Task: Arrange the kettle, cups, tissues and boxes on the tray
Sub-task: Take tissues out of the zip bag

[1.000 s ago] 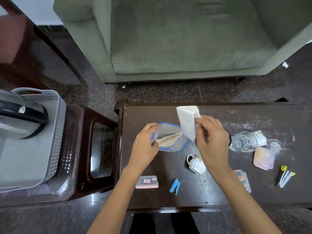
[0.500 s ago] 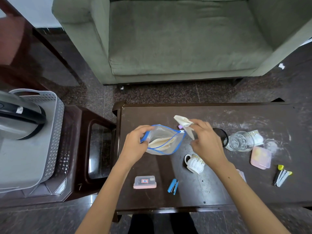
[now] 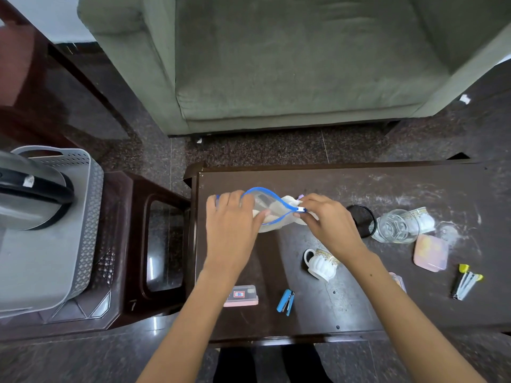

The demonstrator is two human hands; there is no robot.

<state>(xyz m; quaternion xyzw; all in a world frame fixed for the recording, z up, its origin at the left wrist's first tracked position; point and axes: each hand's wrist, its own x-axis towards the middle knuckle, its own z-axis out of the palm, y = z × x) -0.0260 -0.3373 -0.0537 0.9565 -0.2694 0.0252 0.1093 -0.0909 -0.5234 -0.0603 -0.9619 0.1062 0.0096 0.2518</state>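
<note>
A clear zip bag (image 3: 269,207) with a blue rim lies on the dark table (image 3: 359,186), holding white tissues. My left hand (image 3: 231,219) presses on the bag's left side. My right hand (image 3: 322,217) pinches the bag's white zip slider at its right end. A white cup (image 3: 320,262) lies on its side near my right wrist. A glass (image 3: 395,226) and a second patterned cup (image 3: 421,219) lie to the right. The steel kettle (image 3: 30,189) stands in the grey tray (image 3: 83,217) at the left. A small pink box (image 3: 242,295) sits near the front edge.
A black mesh holder (image 3: 360,219), a pink lidded box (image 3: 430,252), a blue stapler (image 3: 286,302) and pens (image 3: 466,280) lie on the table. The tray rests on a brown plastic stool (image 3: 143,244). A green armchair (image 3: 276,64) stands beyond the table.
The tissue held above the bag has gone down into it. My right hand moved onto the zip slider, and my left hand now presses the bag flatter on the table.
</note>
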